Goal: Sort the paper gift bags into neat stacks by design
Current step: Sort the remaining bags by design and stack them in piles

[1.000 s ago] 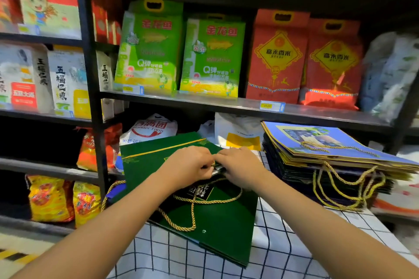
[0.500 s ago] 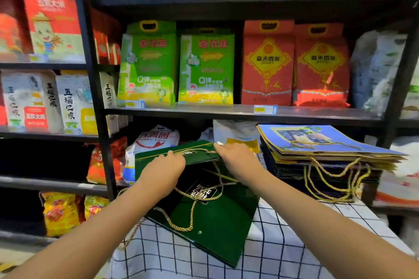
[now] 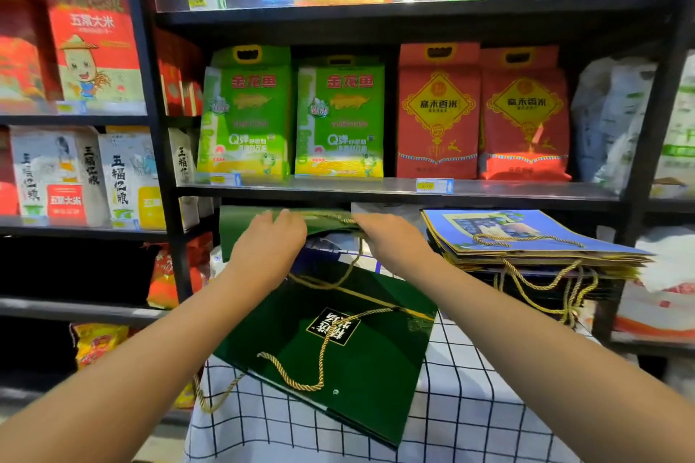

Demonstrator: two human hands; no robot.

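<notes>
- Plainly mid-sort: left hand (image 3: pixel 267 245) and right hand (image 3: pixel 391 242) both up at the far edge of a lifted green bag (image 3: pixel 240 227), raised off the green stack (image 3: pixel 338 346) on the checked tablecloth (image 3: pixel 470 421); probably held high so as to square it before laying it back on its own kind.
- Left fingers curled over the top edge of the lifted green bag, so grasping it; right hand at the same edge near the gold cord (image 3: pixel 340 219), seemingly pinching it, though fingertips hidden behind the knuckles.
- Kept apart by design: blue stack (image 3: pixel 526 233) well to the right, flat, cord handles hanging off the near side; green stack lying askew, one corner overhanging the cloth's near edge; likely awaiting a final straightening.
- Hard to make out: something blue and white (image 3: pixel 331 248) between lifted bag and green stack; bag or loose wrapping, cannot tell.
- Hidden: count of bags in either stack; lower part of the lifted bag behind the left wrist; printing on the green label upside down and too blurred to read.
- Behind, rice packs (image 3: pixel 338 116) on a dark shelf (image 3: pixel 395 188); no part in the sorting.
</notes>
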